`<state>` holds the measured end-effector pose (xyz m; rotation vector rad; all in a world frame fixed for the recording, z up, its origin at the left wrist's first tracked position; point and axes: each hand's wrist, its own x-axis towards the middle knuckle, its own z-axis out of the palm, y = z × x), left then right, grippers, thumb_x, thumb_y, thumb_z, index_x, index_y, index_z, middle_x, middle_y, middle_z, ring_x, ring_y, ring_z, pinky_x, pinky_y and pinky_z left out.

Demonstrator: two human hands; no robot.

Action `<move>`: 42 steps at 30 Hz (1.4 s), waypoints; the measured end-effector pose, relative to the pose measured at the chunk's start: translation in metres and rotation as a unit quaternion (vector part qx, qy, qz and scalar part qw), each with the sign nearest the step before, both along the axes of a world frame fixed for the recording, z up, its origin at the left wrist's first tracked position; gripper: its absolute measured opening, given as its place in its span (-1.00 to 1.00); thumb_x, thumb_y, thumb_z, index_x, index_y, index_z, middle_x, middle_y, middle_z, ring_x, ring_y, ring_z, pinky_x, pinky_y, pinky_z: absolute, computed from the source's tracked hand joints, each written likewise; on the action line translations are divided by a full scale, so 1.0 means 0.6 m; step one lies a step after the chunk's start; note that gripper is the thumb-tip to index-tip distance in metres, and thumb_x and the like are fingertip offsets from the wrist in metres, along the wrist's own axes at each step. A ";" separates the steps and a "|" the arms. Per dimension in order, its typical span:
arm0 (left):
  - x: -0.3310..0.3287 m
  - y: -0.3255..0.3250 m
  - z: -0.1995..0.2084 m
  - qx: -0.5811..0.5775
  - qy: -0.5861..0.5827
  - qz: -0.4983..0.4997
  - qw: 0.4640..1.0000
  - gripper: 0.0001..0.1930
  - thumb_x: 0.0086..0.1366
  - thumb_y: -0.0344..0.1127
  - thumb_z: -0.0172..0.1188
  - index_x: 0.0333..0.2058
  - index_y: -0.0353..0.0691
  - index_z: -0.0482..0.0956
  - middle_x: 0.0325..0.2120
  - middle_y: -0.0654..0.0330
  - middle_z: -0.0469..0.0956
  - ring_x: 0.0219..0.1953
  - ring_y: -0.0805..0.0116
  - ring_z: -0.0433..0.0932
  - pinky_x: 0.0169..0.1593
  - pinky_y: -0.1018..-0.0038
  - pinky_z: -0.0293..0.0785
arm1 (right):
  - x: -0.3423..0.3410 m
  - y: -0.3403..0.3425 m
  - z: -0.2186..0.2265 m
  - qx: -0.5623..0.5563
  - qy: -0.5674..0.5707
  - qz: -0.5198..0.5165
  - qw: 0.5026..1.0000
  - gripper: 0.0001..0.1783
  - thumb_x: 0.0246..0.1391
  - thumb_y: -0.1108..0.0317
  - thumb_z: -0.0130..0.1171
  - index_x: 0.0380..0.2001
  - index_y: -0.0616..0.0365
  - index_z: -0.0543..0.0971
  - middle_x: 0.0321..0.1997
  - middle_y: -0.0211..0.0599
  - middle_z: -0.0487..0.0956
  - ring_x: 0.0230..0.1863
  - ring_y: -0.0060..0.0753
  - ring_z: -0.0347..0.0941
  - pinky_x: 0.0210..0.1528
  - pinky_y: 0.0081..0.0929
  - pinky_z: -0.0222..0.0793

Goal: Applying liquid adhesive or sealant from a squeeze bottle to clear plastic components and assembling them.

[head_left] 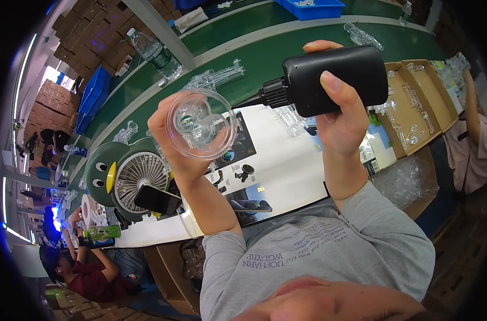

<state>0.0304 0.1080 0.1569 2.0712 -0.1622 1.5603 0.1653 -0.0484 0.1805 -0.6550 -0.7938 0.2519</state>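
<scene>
My left hand (175,156) is closed on a clear plastic part (220,138) with a wide round rim and rounded lobes inside. My right hand (344,120) grips a black squeeze bottle (332,69), tipped on its side. Its ribbed cap and thin black nozzle (249,100) point left, and the tip reaches the rim of the clear part. Whether it touches, I cannot tell. Beyond my left hand, a bundle of clear plastic pieces (214,78) lies on the green surface. More clear pieces (291,122) lie on the white printed sheet (289,166) beneath the bottle.
A green bird-faced fan (142,179) with a phone (157,200) stands at left. Cardboard trays (441,101) with clear pieces sit at right, near another person's arm (472,99). A water bottle (155,54) and blue bin (313,9) are farther back. Another person (96,275) sits at left.
</scene>
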 end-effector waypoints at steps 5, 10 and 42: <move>-0.006 -0.006 0.009 0.013 0.012 0.056 0.998 -0.33 -0.29 -0.31 0.41 -0.15 -0.28 0.29 -0.27 0.08 0.40 -0.24 0.27 0.41 -0.13 0.43 0.34 | 0.001 0.000 -0.001 0.006 0.006 0.001 1.000 -0.61 -0.17 0.42 0.01 -0.22 0.39 0.33 -0.12 -0.02 0.39 -0.27 -0.39 0.45 -0.21 -0.55 0.44; -0.015 -0.007 0.010 0.008 0.045 0.069 0.997 -0.33 -0.36 -0.39 0.34 -0.12 -0.33 0.35 -0.25 0.09 0.42 -0.21 0.25 0.41 -0.07 0.42 0.30 | 0.001 0.002 -0.001 0.003 -0.003 0.006 1.000 -0.61 -0.17 0.42 0.01 -0.21 0.40 0.32 -0.12 -0.02 0.39 -0.26 -0.39 0.44 -0.21 -0.55 0.43; -0.009 -0.014 0.016 0.044 0.040 0.130 0.990 -0.53 -0.28 -0.48 0.34 -0.26 -0.31 0.49 -0.29 0.11 0.48 -0.24 0.24 0.47 -0.15 0.42 0.42 | -0.003 0.000 0.001 -0.008 0.005 0.013 1.000 -0.60 -0.18 0.42 0.01 -0.21 0.40 0.33 -0.13 -0.03 0.40 -0.28 -0.40 0.45 -0.24 -0.56 0.43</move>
